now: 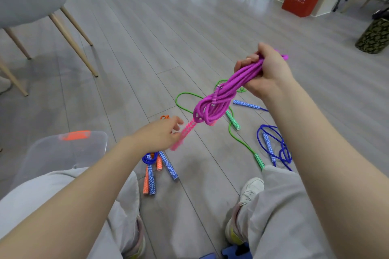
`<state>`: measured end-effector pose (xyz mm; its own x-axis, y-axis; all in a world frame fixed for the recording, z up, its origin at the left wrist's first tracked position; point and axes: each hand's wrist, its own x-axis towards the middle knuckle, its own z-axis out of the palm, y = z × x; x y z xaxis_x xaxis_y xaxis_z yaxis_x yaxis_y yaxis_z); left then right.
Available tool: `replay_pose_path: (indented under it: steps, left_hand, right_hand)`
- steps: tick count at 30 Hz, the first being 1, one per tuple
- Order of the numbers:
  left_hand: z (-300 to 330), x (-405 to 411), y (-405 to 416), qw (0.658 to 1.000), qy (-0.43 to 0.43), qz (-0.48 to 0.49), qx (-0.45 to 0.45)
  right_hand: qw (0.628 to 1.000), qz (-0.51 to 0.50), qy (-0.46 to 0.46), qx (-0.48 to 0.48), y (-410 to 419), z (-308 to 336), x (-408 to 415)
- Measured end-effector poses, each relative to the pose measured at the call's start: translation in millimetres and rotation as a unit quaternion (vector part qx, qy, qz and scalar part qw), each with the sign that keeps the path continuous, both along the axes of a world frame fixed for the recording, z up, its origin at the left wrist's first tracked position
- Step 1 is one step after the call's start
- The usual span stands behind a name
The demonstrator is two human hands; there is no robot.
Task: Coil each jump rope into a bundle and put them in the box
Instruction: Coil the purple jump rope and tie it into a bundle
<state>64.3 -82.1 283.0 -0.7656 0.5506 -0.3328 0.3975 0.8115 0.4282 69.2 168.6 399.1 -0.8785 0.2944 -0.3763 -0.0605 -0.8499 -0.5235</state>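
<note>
Below the right hand [267,69] hangs its gripped purple rope [212,105]

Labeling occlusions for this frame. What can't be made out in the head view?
- Pink handle: motion-blurred; left hand grip unclear.
- Purple rope far end: hidden inside right hand.
- Clear box: contents covered by its lid and the left arm.
- Orange rope: mostly behind left hand.

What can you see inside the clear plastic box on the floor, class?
Through the clear plastic box, only an orange shape shows near its far edge; whether it is a rope or part of the box is unclear. The person's left leg covers the box's near part.
</note>
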Motion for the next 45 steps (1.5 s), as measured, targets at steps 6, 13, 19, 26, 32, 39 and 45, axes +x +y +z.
replay_pose_path:
  steps: [6,13,19,26,32,39,45]
  left_hand:
    - [23.3,6.6,20.6,0.899,-0.100,0.134,0.405]
    - [6.0,27.7,44.5,0.889,-0.073,0.097,0.442]
    - [-38.5,39.1,59.1,0.829,-0.098,0.216,0.506]
    - [-76.5,22.9,69.5,0.840,-0.123,0.228,0.476]
    - [-124.8,-10.5,57.9,0.837,-0.162,0.281,0.440]
    - [-193.1,-60.3,23.1,0.874,-0.138,0.350,0.307]
    - [-232.7,-109.4,-1.7,0.935,-0.080,0.340,0.064]
  right_hand:
    - [0.992,0.079,-0.020,0.092,-37.6,-8.8,-2.9]
    - [0.981,0.068,-0.031,0.178,-74.3,-34.5,-5.8]
    - [0.977,0.059,-0.074,0.189,-71.2,-69.5,-14.1]
    - [0.947,0.104,-0.150,0.264,-70.5,-127.2,-47.0]
    - [0.854,0.243,-0.191,0.418,-59.2,-176.6,-81.5]
    - [0.767,0.288,-0.280,0.500,-21.4,-261.5,-94.5]
    - [0.739,0.334,-0.328,0.484,2.0,-315.4,-95.8]
